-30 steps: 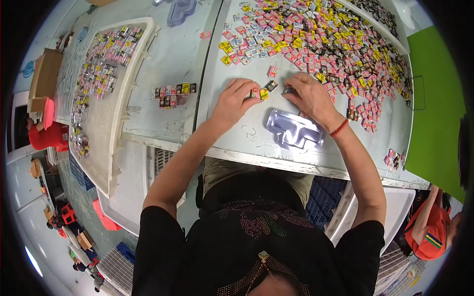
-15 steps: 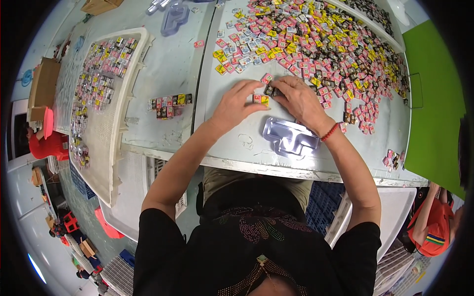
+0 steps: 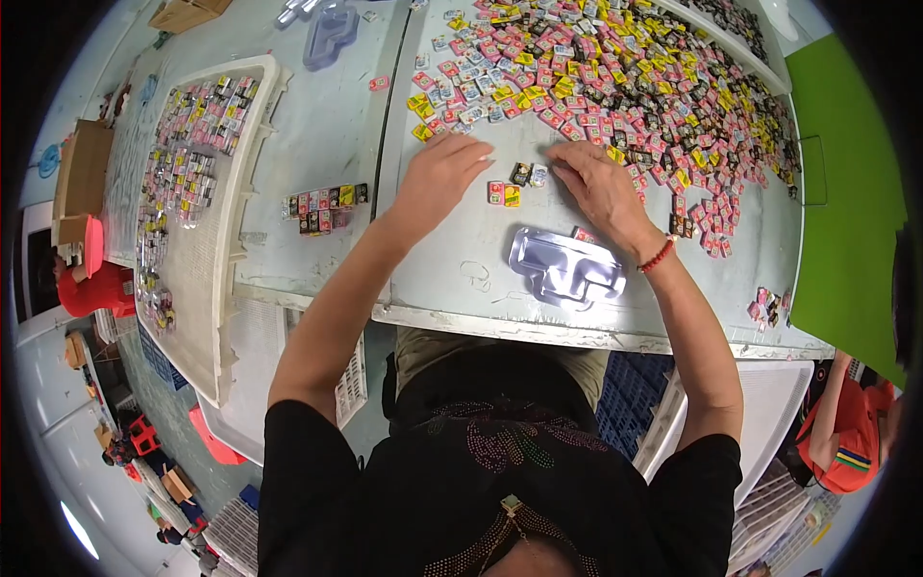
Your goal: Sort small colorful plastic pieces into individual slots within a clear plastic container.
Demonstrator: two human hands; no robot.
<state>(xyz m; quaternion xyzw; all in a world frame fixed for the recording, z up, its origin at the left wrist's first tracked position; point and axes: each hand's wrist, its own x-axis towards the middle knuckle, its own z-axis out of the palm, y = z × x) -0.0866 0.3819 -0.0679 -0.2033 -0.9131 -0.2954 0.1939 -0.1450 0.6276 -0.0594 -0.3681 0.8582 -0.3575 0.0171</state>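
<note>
Two small wrapped blocks, a pink and a yellow one (image 3: 503,194), lie side by side on the table between my hands. Just above them sits another pair, a black and a white block (image 3: 529,174). My left hand (image 3: 437,183) reaches over the table at the near edge of the pile, fingers stretched and apparently empty. To the right of the pairs, my right hand (image 3: 601,188) has its thumb and fingers apart, holding nothing visible. Below it rests a shiny clear plastic blister tray (image 3: 565,267); a pink block (image 3: 584,234) shows at its upper edge, partly beside my wrist.
A big pile of pink, yellow, black and white blocks (image 3: 615,87) covers the far right. Grouped blocks (image 3: 325,208) lie left of the table seam. A white crate (image 3: 216,279) holds filled packs; another blister tray (image 3: 330,38) lies beyond. A person in red (image 3: 846,438) is at right.
Both hands have drawn apart from the small blocks, letting go of the pink-yellow pair and the black block. A white block now sits beside the black one.
</note>
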